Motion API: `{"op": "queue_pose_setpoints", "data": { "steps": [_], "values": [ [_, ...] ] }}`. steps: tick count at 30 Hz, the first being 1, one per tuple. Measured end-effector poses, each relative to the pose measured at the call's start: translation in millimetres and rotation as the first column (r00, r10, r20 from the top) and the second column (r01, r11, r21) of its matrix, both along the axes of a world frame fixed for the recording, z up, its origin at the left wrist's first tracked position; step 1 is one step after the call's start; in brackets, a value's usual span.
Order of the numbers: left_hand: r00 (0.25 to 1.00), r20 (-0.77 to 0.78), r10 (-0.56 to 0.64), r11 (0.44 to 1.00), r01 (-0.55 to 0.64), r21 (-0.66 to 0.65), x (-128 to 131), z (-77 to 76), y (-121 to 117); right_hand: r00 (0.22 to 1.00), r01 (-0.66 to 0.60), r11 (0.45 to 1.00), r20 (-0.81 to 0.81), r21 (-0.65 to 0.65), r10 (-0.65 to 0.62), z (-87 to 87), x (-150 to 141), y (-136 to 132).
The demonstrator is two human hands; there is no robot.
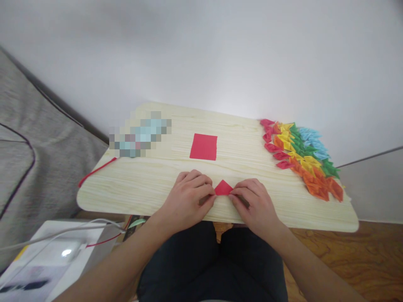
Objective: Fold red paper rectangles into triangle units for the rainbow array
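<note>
A small piece of folded red paper (223,188), pointed at the top, lies between my hands near the table's front edge. My left hand (192,197) pinches its left corner between thumb and fingers. On the other side, my right hand (254,202) pinches the right corner in the same way. Beyond my hands, a flat red square of paper (203,147) rests on the pale wood-grain table (163,176). The underside of the folded piece is hidden.
Rows of folded paper pieces (302,153) in red, orange, yellow, green and blue cover the table's right side. A blurred pale blue item (141,134) lies at the back left, by a red strip (97,171). A white wall (220,54) stands behind; cables (63,230) run lower left.
</note>
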State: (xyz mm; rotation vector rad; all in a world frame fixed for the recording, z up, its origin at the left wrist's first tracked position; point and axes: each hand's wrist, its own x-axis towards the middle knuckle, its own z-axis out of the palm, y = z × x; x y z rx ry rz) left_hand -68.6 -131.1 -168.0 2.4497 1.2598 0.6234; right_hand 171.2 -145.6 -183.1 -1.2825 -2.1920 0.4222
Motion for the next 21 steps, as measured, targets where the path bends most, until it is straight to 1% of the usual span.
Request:
{"op": "queue_pose_setpoints", "data": {
  "steps": [5, 10, 13, 16, 21],
  "values": [
    [0.999, 0.0, 0.053, 0.999, -0.053, -0.01, 7.7, 0.9, -2.8, 0.999, 0.02, 0.999, 0.044, -0.05, -0.018, 4.0, 0.5, 3.6],
    [0.993, -0.001, 0.115, 0.993, -0.115, -0.029, 15.2, 0.2, -1.4, 0.997, 0.039, 0.99, 0.069, -0.136, -0.03, 11.9, 0.0, 12.3],
    [0.992, -0.001, 0.128, 0.991, -0.128, -0.04, 16.7, 0.3, 0.0, 0.995, 0.065, 0.982, 0.086, -0.176, -0.051, 14.6, 0.6, 17.0],
    [0.99, -0.003, 0.143, 0.988, -0.143, -0.055, 17.0, 0.9, 0.5, 0.992, 0.087, 0.979, 0.109, -0.184, -0.067, 16.4, 0.9, 20.1],
    [0.988, 0.0, 0.155, 0.985, -0.155, -0.077, 18.0, 3.4, -0.3, 0.986, 0.096, 0.971, 0.158, -0.218, -0.062, 23.0, -1.2, 24.8]
  ]
}}
